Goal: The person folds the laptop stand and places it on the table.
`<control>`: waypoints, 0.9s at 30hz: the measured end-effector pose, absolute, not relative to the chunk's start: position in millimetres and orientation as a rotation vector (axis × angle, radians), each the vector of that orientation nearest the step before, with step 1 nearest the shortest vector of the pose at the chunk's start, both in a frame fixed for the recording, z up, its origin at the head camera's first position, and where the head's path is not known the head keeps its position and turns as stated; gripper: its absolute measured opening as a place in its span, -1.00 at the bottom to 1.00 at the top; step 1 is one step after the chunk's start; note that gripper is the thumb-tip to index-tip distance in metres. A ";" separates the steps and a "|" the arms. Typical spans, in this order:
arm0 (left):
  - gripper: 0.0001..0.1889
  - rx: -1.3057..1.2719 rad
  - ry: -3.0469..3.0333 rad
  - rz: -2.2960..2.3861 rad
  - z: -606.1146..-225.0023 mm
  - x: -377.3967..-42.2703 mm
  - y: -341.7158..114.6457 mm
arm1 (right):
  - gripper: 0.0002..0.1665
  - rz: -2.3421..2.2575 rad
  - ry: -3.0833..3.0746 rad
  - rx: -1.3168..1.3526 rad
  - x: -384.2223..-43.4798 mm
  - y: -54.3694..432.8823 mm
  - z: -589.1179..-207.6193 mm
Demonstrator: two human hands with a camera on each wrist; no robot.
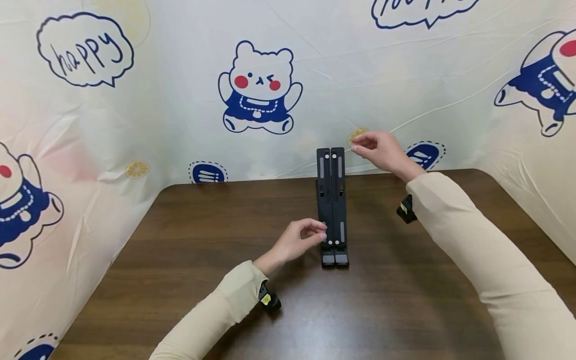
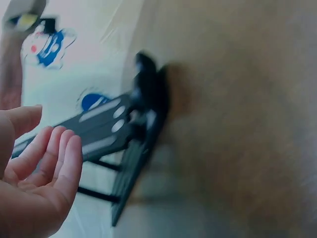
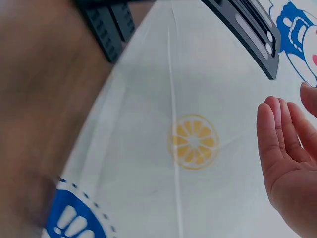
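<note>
A black folding laptop stand (image 1: pixel 338 210) stands propped up on the table, its two narrow bars side by side and small lips at the front foot. My left hand (image 1: pixel 299 240) is at the stand's lower left side, fingers loosely bent with nothing between them. In the left wrist view, the stand (image 2: pixel 101 126) is seen from the side, its support struts behind the bars. My right hand (image 1: pixel 382 151) hovers just right of the stand's upper end. The right wrist view shows a gap between that hand (image 3: pixel 287 168) and the bar tip (image 3: pixel 267 62).
The brown wooden table (image 1: pixel 202 300) lies beneath, its back edge close behind the stand. A pale cloth (image 1: pixel 189 75) with cartoon bears and lemon slices hangs around the back and sides. A small black wrist camera (image 1: pixel 270 300) is strapped below the left cuff, another (image 1: pixel 406 210) below the right.
</note>
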State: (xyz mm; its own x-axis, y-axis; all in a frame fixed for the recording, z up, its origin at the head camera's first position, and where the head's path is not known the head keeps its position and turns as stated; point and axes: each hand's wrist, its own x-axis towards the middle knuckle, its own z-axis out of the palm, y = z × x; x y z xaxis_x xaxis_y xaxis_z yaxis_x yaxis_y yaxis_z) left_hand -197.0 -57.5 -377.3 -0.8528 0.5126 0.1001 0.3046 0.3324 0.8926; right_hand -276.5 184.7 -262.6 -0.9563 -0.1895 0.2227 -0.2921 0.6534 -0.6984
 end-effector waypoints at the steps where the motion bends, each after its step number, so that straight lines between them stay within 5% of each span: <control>1: -0.78 0.748 2.385 1.525 -377.8 -194.7 -56.1 | -0.61 1.173 -2.731 0.414 -280.2 182.7 -259.8; 12: -0.79 0.790 2.280 1.442 -360.9 -163.8 -43.9 | -0.65 1.261 -2.747 0.538 -308.1 166.5 -258.6; 27: -0.83 0.827 2.245 1.405 -399.6 -167.7 -36.8 | -0.65 1.471 -2.726 0.466 -319.7 158.4 -274.5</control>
State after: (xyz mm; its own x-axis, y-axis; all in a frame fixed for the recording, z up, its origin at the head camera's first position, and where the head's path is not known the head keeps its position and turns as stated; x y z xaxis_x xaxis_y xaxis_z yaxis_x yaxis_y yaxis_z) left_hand -167.7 -36.8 -399.6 -0.7618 0.6478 0.0015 0.2844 0.3324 0.8992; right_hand -319.7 158.4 -274.5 -0.9558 -0.2546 0.1474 -0.2629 0.5146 -0.8161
